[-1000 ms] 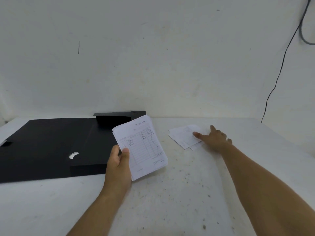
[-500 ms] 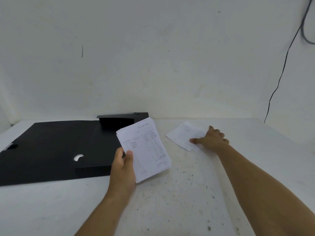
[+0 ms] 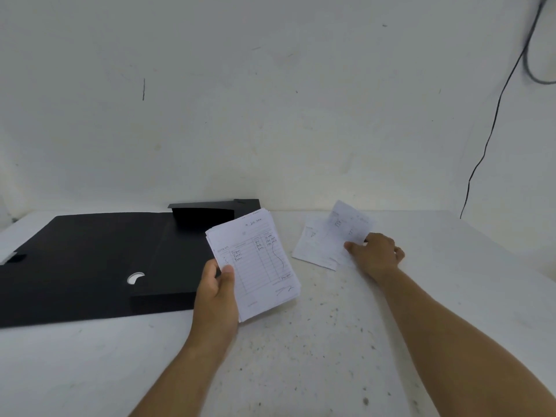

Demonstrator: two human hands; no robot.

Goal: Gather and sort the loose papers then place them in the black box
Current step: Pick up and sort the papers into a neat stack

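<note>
Loose papers are in two batches right now: a stack of ruled receipt slips (image 3: 254, 263) held up off the desk (image 3: 316, 356) in the left hand (image 3: 215, 296), and a few more sheets (image 3: 328, 242) over toward the far edge of the desk, right of the middle. Left grip is closed on the stack, thumb pressed on the top sheet near its lower left corner, fingers hidden behind it. Top slip has handwriting in a lined table, and the sheets are a bit fanned, so the edges don't line up. The right hand (image 3: 376, 255) has its grip pinched on one of the far sheets, whose upper end is lifted and tilted toward the wall, while the others lie flat under and beside it, overlapping. The black box (image 3: 99, 260) lies opened out flat on the left side of the desk, reaching almost to the far edge, with a small finger hole (image 3: 135, 277) showing pale in its spine and a short flap standing up at its far right corner. The held stack overlaps the box's right edge from this view. A thin black cable (image 3: 493, 124) runs down the wall on the right
</note>
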